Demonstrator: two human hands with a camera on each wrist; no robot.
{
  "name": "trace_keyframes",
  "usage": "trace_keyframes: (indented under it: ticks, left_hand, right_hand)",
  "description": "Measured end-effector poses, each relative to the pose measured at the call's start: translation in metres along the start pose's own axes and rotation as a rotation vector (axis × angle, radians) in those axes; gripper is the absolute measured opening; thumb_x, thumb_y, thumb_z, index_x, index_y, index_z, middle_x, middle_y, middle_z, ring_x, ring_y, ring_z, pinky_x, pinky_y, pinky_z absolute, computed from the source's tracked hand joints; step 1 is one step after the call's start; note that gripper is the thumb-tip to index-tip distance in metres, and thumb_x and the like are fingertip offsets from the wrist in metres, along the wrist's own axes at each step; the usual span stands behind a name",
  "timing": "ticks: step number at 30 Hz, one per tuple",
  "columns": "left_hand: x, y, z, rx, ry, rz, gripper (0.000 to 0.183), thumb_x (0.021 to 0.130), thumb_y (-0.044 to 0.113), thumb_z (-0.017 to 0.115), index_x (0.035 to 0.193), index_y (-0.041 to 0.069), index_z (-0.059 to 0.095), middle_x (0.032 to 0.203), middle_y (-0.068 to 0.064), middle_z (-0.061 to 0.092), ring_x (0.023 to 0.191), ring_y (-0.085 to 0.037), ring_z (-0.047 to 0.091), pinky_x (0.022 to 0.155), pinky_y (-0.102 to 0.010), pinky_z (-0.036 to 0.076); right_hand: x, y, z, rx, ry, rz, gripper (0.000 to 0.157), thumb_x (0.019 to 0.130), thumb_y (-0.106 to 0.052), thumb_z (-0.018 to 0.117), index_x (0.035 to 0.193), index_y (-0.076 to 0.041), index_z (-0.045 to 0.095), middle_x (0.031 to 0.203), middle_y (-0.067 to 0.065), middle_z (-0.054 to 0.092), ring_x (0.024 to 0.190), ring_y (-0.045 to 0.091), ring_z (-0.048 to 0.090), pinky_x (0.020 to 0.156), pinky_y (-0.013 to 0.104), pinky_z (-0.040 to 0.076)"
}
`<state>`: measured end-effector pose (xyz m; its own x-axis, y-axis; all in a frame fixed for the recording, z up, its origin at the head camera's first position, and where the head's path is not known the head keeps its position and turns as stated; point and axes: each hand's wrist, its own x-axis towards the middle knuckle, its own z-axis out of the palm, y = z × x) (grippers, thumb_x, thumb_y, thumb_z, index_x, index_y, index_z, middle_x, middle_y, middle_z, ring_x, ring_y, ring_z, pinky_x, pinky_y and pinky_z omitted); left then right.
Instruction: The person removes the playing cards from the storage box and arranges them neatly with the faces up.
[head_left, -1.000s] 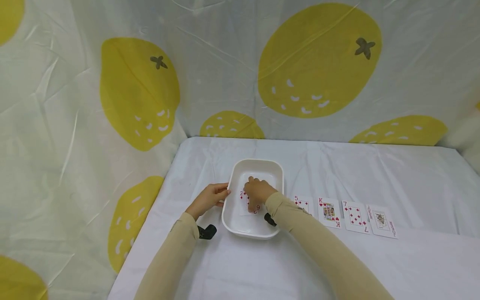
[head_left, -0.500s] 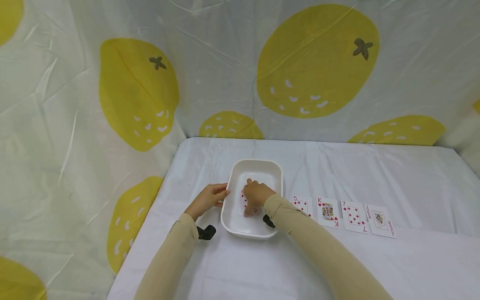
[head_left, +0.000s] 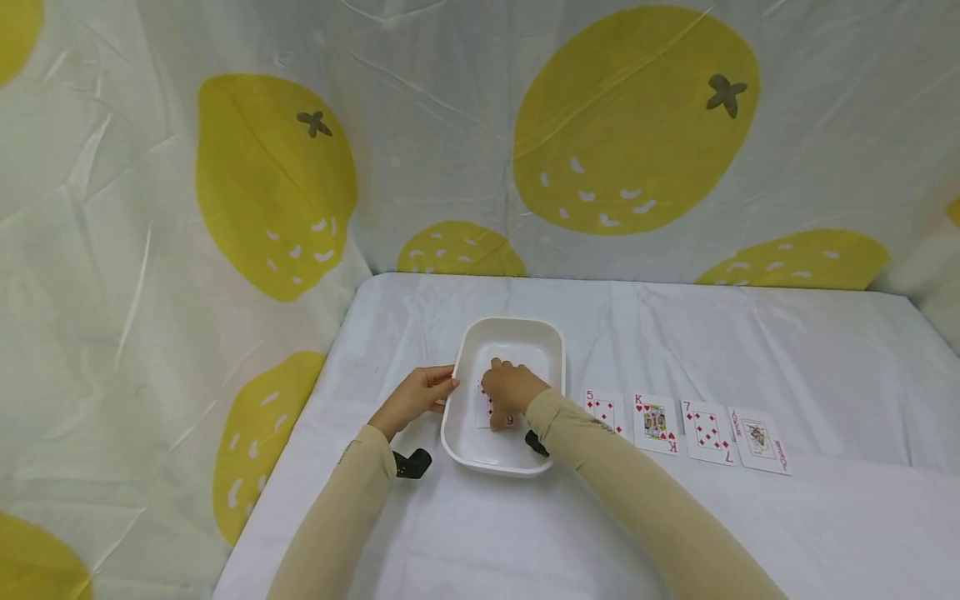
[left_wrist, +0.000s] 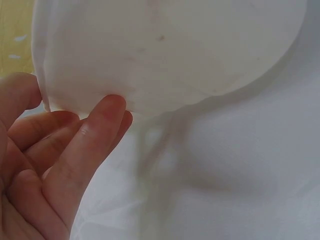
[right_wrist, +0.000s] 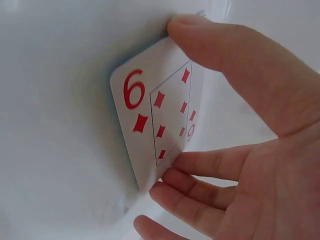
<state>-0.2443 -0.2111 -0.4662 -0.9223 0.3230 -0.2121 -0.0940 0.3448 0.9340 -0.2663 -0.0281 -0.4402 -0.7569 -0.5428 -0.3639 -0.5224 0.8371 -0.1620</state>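
A white rectangular tray (head_left: 502,465) stands on the white-covered table. My left hand (head_left: 415,398) holds its left side, the thumb by the rim; in the left wrist view, the fingers (left_wrist: 100,125) press against the outside of the tray (left_wrist: 165,55). Inside the tray, my right hand (head_left: 512,388) is over a six of diamonds playing card (right_wrist: 160,115). The right wrist view has the right hand (right_wrist: 240,145) gripping this card by opposite edges, thumb on one and fingers on the other. Whatever lies under the card is hidden.
Right of the tray lie a five of diamonds (head_left: 602,408), a king of hearts (head_left: 655,423), a seven of diamonds (head_left: 707,431) and a joker (head_left: 758,439), face up in a row. A lemon-patterned sheet (head_left: 438,167) hangs behind and left of the table.
A second ago a 2 showed at the corner of the cards in the tray; the six of diamonds now covers it. The right hand has shifted slightly left, while the left hand stays put.
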Motion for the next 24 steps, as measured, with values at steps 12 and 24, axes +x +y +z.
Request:
trace_keyframes:
  ticks: [12, 24]
  left_hand:
    - [0.000, 0.000, 0.000, -0.009, -0.013, 0.029, 0.043, 0.092, 0.016, 0.052, 0.132, 0.001, 0.044, 0.120, -0.021, 0.053, 0.094, -0.028, 0.060, 0.070, -0.034, 0.053]
    - [0.000, 0.000, 0.000, -0.029, -0.001, 0.000, 0.042, 0.092, 0.013, 0.052, 0.131, 0.001, 0.045, 0.117, -0.022, 0.055, 0.089, -0.029, 0.062, 0.070, -0.034, 0.053]
  right_hand:
    - [-0.007, 0.009, -0.023, 0.031, 0.021, -0.017, 0.047, 0.060, -0.030, 0.079, 0.093, -0.006, 0.058, 0.091, 0.006, 0.043, 0.080, 0.019, 0.045, 0.068, 0.031, 0.044]
    - [-0.040, 0.040, -0.053, -0.021, 0.064, -0.013, 0.071, 0.063, -0.038, 0.077, 0.113, 0.004, 0.051, 0.098, 0.010, 0.044, 0.087, 0.022, 0.045, 0.078, 0.033, 0.046]
